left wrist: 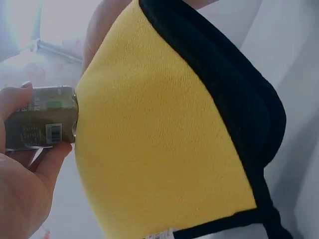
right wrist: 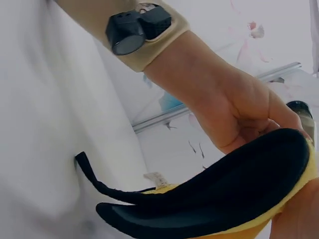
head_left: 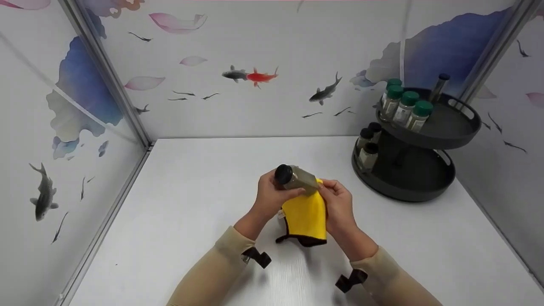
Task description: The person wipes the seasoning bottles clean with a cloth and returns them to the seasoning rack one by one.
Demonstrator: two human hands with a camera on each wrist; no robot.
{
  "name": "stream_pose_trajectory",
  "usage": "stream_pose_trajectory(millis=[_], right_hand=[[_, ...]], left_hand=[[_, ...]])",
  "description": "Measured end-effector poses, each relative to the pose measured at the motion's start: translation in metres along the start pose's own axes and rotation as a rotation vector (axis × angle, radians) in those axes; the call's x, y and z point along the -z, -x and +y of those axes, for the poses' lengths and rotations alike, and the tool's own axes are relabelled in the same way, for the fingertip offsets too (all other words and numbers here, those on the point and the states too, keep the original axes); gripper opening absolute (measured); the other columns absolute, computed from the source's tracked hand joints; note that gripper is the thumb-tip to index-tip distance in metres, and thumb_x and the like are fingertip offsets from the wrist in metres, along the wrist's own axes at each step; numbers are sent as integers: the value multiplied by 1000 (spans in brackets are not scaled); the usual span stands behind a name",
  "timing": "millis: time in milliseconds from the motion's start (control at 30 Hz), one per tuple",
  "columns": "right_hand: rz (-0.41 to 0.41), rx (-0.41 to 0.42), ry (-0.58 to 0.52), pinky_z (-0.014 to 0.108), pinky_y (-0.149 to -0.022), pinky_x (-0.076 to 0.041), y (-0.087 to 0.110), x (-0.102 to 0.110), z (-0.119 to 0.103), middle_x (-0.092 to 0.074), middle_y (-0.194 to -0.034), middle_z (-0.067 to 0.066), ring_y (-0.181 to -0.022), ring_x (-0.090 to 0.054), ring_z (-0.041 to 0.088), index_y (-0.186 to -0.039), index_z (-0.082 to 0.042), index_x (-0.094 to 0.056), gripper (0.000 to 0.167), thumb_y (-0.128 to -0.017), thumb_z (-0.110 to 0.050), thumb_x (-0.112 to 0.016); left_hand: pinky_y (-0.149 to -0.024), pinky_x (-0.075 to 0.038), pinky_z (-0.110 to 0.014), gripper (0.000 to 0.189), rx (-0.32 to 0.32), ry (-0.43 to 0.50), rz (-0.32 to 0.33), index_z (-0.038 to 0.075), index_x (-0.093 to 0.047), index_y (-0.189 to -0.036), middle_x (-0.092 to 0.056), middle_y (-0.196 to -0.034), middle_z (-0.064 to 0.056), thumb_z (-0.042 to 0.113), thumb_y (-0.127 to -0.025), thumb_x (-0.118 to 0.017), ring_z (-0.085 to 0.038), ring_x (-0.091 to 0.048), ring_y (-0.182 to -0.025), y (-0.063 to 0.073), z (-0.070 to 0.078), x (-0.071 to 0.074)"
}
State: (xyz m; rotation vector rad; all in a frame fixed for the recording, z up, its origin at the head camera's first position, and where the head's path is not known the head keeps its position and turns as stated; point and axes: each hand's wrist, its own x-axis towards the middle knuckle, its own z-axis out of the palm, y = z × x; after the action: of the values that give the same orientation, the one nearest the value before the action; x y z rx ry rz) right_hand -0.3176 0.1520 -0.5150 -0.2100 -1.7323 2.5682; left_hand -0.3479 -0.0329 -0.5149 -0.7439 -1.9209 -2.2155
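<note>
My left hand (head_left: 272,195) grips a clear spice jar (head_left: 304,179) with a black cap, tilted so the cap points left toward the head camera. In the left wrist view a label with a barcode shows on the jar (left wrist: 52,117). My right hand (head_left: 339,204) pinches the upper edge of a yellow cloth (head_left: 307,216) with black trim, which hangs below the jar. The cloth (left wrist: 159,124) meets the jar's base end in the left wrist view. Its dark underside and a loose black strap (right wrist: 92,174) show in the right wrist view.
At the right back stands a black two-tier round rack (head_left: 403,193). Several green-capped jars (head_left: 401,108) and one slim dark-capped bottle (head_left: 439,88) are on its upper tier, black-capped jars (head_left: 368,156) on the lower. Printed walls (head_left: 255,114) enclose the white table (head_left: 191,178).
</note>
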Motion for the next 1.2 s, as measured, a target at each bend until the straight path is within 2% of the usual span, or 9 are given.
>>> stream_pose_trajectory(millis=[167, 400, 600, 733, 900, 967, 1033, 1133, 1200], right_hand=[[-33, -68, -61, 30, -88, -64, -6, 3, -1, -70, -107, 6, -95, -73, 18, -118, -1, -64, 12, -108, -8, -59], [-50, -87, -25, 29, -83, -65, -10, 9, -4, -72, -101, 5, -88, -74, 17, -109, -4, -70, 9, -106, -6, -62], [-65, -135, 42, 27, -79, -63, -13, 7, 3, -73, -98, 4, -85, -72, 16, -104, -7, -72, 9, -105, -8, -64], [-138, -232, 20, 27, -80, -63, -23, 9, 17, -72, -99, 4, -86, -71, 15, -104, -9, -71, 10, -106, -10, -62], [-184, -350, -17, 27, -84, -62, -47, 24, 34, -70, -106, 5, -94, -70, 15, -117, -7, -64, 12, -109, -12, -57], [-155, -340, 61, 26, -84, -61, -57, 33, 37, -68, -109, 5, -95, -69, 15, -122, -5, -61, 15, -108, -10, -57], [-117, -258, 229, 25, -81, -59, -66, 42, 38, -68, -111, 7, -95, -67, 17, -123, -1, -62, 18, -106, -7, -59], [-34, -46, 606, 24, -79, -57, -77, 60, 32, -72, -112, 11, -96, -68, 20, -119, 0, -69, 20, -101, -8, -65], [39, 101, 802, 25, -80, -56, -82, 73, 25, -74, -113, 14, -98, -68, 24, -115, -3, -72, 19, -100, -13, -67]], left_hand=[[-105, -59, -36, 48, -95, -115, -45, 0, -71, -126, -74, -124, -19, 3, -82, -90, -20, -71, -114, -2, -4, 8], [-105, -59, -37, 49, -124, -157, -87, -3, -71, -126, -75, -123, -20, 2, -81, -90, -21, -71, -115, -5, -1, 15], [-102, -60, -34, 44, -90, -252, -141, 4, -75, -122, -78, -117, -12, 5, -81, -92, -18, -71, -106, -12, 6, 29], [-95, -63, -32, 38, -51, -340, -168, 12, -78, -116, -79, -112, -3, 12, -81, -93, -18, -71, -100, -14, 8, 37], [-90, -64, -31, 35, 44, -446, -142, 17, -78, -111, -79, -108, 2, 25, -81, -95, -14, -75, -98, -15, -1, 39], [-90, -64, -32, 36, 102, -463, -107, 18, -78, -110, -80, -107, 2, 25, -79, -95, -15, -75, -96, -16, -6, 40], [-90, -64, -34, 37, 156, -464, -65, 18, -78, -110, -80, -106, 1, 23, -77, -95, -16, -74, -95, -16, -9, 41], [-90, -63, -37, 37, 203, -465, -19, 17, -79, -110, -80, -105, -2, 20, -77, -95, -18, -73, -95, -16, -12, 37], [-89, -62, -37, 36, 217, -464, -3, 16, -79, -110, -80, -104, -2, 20, -77, -94, -19, -72, -94, -17, -12, 31]])
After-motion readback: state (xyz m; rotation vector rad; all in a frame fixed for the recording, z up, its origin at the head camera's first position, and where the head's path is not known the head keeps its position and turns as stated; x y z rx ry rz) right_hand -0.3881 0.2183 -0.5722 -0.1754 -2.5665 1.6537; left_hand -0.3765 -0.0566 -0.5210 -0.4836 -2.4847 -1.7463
